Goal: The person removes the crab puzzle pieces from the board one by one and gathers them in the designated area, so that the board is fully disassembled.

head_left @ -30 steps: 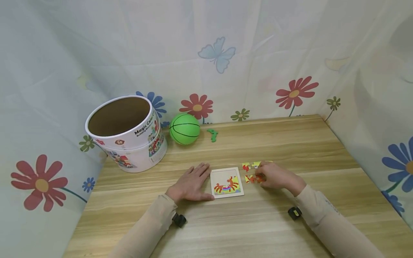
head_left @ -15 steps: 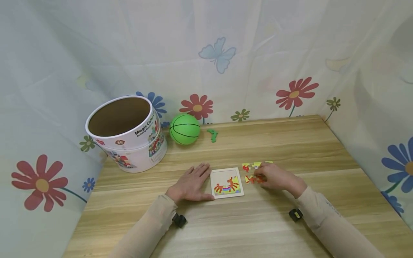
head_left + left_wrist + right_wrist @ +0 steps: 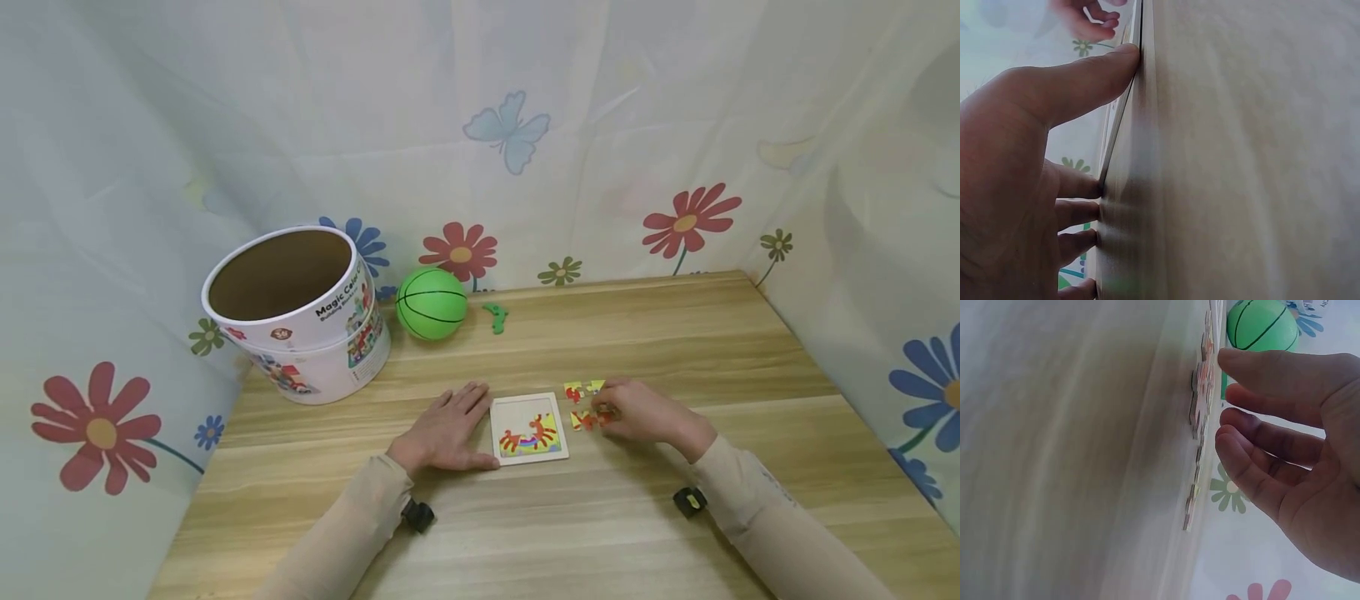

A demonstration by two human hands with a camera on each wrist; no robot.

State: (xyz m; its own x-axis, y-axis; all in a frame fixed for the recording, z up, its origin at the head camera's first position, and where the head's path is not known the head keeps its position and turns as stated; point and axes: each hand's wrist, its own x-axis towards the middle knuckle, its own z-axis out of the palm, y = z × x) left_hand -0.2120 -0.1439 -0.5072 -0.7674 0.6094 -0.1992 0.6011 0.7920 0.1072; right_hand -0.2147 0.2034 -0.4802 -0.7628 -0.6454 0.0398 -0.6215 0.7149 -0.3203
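A small square puzzle tray lies on the table, its lower part filled with red, yellow and purple pieces. My left hand rests flat at its left side, fingers spread. In the left wrist view the thumb touches the tray's edge. Right of the tray lie several loose jigsaw pieces, red and yellow. My right hand hovers over them with loosely bent fingers. In the right wrist view the thumb is close to the pieces, and nothing is visibly pinched.
A large white printed bucket stands at the back left. Beside it sit a green ball and a small green curved piece. A flowered curtain borders the wooden table.
My right hand has stayed over the loose pieces with only a slight shift. A bit of yellow piece showing beyond it earlier is now hidden. The left hand keeps its place.
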